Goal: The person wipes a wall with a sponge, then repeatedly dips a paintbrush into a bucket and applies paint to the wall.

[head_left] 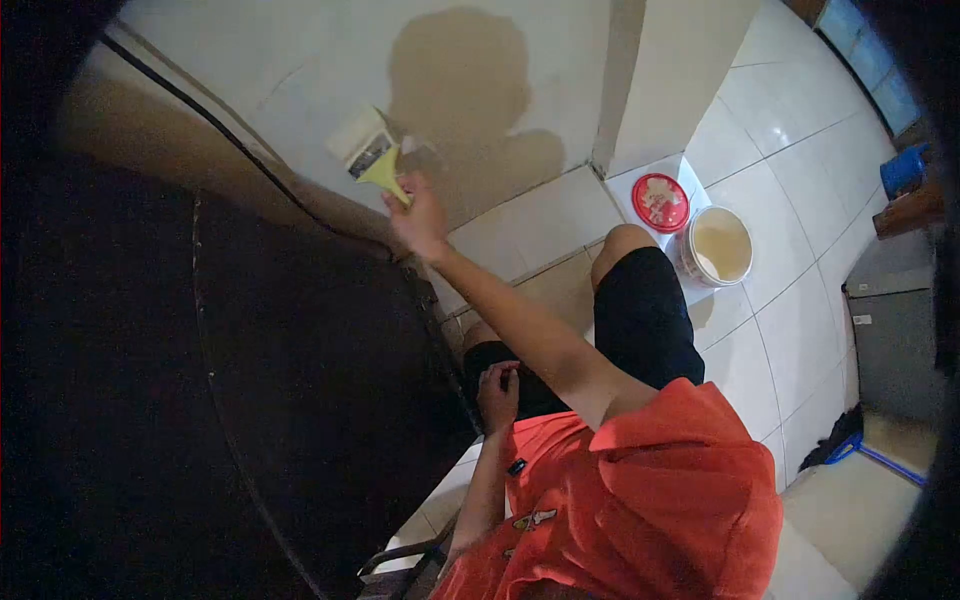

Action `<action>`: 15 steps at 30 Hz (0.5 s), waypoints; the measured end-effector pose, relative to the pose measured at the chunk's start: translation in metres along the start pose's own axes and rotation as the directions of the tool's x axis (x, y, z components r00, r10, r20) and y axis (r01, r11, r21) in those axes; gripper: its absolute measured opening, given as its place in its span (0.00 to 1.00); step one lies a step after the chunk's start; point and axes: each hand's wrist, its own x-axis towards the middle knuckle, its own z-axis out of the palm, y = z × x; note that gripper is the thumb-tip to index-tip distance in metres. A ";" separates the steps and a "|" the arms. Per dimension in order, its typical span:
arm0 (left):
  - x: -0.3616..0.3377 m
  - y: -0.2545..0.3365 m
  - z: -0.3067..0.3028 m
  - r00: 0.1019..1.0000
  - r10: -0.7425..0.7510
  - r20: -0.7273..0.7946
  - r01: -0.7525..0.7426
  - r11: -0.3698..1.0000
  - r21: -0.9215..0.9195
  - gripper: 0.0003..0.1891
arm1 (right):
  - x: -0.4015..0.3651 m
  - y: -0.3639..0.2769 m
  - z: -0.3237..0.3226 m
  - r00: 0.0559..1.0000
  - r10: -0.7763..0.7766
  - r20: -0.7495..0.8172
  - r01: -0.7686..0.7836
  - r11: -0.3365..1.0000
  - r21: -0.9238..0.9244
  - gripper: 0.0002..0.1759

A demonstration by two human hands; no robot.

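My right hand (420,218) is closed round the yellow-green handle of a wide paintbrush (378,165). The brush is raised to the pale wall (300,60), its bristles coated in whitish paint; whether they touch the wall is hard to tell. My left hand (498,398) rests on my lap against the black shorts, fingers loosely bent and apart, holding nothing visible. To the right of my knee stands a white bucket (684,262) with cream-coloured paint inside. Beside it lies a red lid (661,203) smeared with paint.
A dark panel (300,380) fills the left side, and a black cable (215,125) runs along the wall above it. A pillar (670,80) juts out near the bucket. White tiles (790,180) cover the floor. A blue-handled broom (880,460) lies at far right.
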 end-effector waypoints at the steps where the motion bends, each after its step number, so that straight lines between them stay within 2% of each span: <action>1: 0.003 0.000 0.000 1.000 -0.004 0.023 0.005 0.999 -0.032 0.07 | 0.005 0.026 0.002 0.999 0.030 0.018 -0.030 0.999 -0.021 0.14; 2: 0.003 0.001 0.000 1.000 -0.009 0.023 0.009 1.000 -0.028 0.07 | 0.004 0.043 0.000 0.999 0.035 0.020 -0.034 0.999 -0.017 0.14; 4: 0.004 0.001 0.000 1.000 0.017 0.009 -0.016 0.999 -0.032 0.06 | 0.001 0.073 -0.015 0.999 -0.049 -0.023 0.045 0.985 -0.164 0.14; 5: 0.003 0.002 0.000 1.000 0.012 0.007 -0.012 0.999 -0.032 0.06 | 0.001 0.085 -0.019 0.999 -0.047 -0.019 0.043 0.986 -0.163 0.14; 7: 0.003 0.005 -0.002 0.999 -0.031 0.017 0.031 0.999 -0.032 0.06 | 0.002 0.103 -0.027 0.986 0.169 -0.012 -0.168 0.970 -0.176 0.15; 11: 0.005 0.007 -0.004 0.999 -0.036 -0.006 0.035 0.997 -0.074 0.06 | -0.008 0.131 -0.047 0.991 0.131 -0.038 -0.137 0.967 -0.217 0.16; 13: 0.006 0.007 -0.007 1.000 -0.009 0.023 0.009 0.999 -0.033 0.06 | -0.013 0.156 -0.054 0.988 0.132 -0.077 -0.151 0.919 -0.364 0.16; 14: 0.006 0.007 -0.007 1.000 -0.009 0.026 0.010 1.000 -0.030 0.06 | -0.015 0.174 -0.057 0.988 0.134 -0.079 -0.154 0.919 -0.362 0.16; 15: 0.006 0.008 -0.007 1.000 -0.017 0.024 0.018 0.999 -0.029 0.06 | -0.018 0.191 -0.061 0.972 0.226 -0.057 -0.233 0.932 -0.279 0.17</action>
